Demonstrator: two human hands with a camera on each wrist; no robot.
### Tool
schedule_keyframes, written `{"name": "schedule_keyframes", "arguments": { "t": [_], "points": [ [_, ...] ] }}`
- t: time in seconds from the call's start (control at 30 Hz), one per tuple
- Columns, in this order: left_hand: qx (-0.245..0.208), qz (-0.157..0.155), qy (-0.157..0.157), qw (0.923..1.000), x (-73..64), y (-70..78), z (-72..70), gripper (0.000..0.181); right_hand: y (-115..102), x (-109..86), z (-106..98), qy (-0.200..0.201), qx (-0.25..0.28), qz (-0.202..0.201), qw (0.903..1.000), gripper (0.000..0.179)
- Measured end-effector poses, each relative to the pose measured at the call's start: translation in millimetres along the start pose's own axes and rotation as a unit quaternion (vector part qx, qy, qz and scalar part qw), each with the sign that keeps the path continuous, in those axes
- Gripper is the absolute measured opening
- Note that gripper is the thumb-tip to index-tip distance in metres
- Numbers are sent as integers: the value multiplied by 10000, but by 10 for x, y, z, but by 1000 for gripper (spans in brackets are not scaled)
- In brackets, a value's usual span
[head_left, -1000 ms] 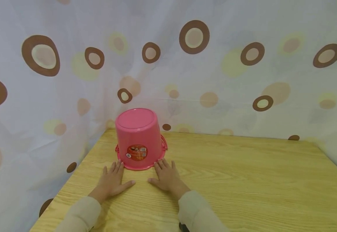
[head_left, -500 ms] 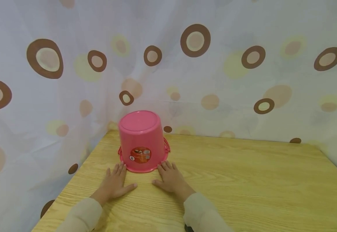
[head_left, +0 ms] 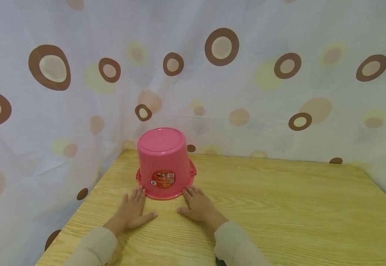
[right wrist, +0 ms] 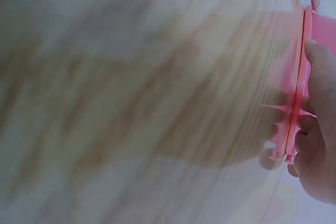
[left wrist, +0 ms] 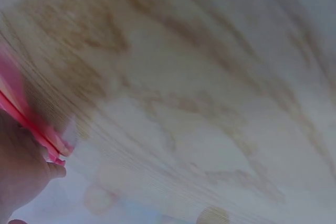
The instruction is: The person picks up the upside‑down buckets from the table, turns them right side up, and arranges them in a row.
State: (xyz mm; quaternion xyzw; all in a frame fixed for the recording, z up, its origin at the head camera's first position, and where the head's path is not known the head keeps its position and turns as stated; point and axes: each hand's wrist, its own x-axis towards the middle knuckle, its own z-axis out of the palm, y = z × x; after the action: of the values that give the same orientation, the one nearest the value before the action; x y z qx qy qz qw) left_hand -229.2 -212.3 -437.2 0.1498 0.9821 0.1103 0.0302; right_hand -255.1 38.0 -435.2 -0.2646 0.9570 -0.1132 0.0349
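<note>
A pink plastic bucket stands upside down on the wooden table, its base upward and a red oval label on the near side. My left hand lies with fingers extended and thumb spread, fingertips at the left of the bucket's rim. At the right of the rim, the fingertips of my right hand touch it in the same way. The left wrist view has part of the hand beside the pink rim. In the right wrist view, the hand is against the rim.
The wood-grain table extends far to the right of the bucket. A white curtain with brown, yellow and peach spots hangs behind and at the left. A small black object shows by the right sleeve at the bottom.
The bucket has shifted slightly right and nearer, and both hands have moved along with it, fingertips staying at its rim. The head view has also tilted a little.
</note>
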Motion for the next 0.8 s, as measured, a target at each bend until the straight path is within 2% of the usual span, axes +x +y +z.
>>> {"name": "schedule_keyframes", "arguments": {
  "t": [0.3,0.5,0.8],
  "points": [
    [58,99,-17,9999,-3,9,42,95,41,-73,-16,76,117,-131,9998,69],
    [-58,257,35,9996,-50,35,17,95,65,-120,-39,6,79,-171,9998,70],
    [13,356,-86,9993,-75,63,13,93,91,-193,-71,-21,92,-251,9996,71]
  ]
}}
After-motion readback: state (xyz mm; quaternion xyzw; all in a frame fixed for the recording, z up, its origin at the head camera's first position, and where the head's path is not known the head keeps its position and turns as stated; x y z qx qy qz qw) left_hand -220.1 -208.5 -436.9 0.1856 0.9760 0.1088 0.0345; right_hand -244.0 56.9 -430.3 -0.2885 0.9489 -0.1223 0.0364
